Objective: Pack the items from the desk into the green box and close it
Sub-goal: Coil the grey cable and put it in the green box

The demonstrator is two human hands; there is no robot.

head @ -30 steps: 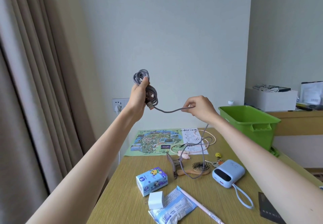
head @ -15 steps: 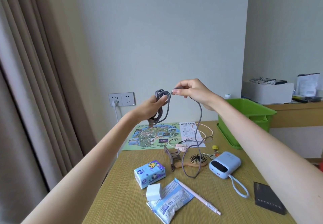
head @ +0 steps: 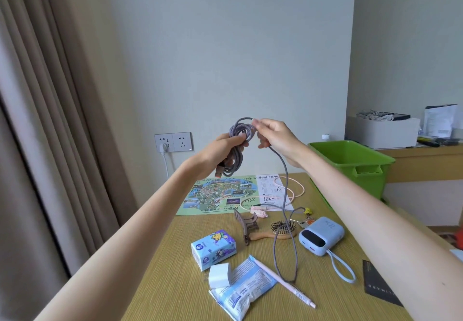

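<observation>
1. The person's left hand (head: 223, 150) is curled round a bunch of loops of the grey-purple braided charging cable (head: 240, 132), held up in the air above the wooden desk (head: 175, 283). The thumb clamps across the loops, probably so they can't spring apart. The USB plug pokes out below the palm.
2. The right hand (head: 273, 137) pinches a single strand of that cable between thumb and fingertips, right at the top of the coil, with the other fingers loosely bent. It looks like a fresh loop is being laid onto the bundle.
3. The loose tail drops from the right hand down to the desk and bottoms out by the pink pen (head: 283, 280), passing the wooden hairbrush (head: 280, 230). Holding everything high likely keeps the slack easy to wind.
4. The green plastic box (head: 370, 170) stands open at the desk's far right end, behind the right forearm and well apart from the coil. No lid shows on it.
5. Guessing the task is at an early stage. The light-blue power bank (head: 320, 235), blue tissue pack (head: 213, 248) and white charger cube (head: 220, 274) all lie unpacked on the desk. Coiling first makes sense, since a tidy bundle won't tangle in the box.
</observation>
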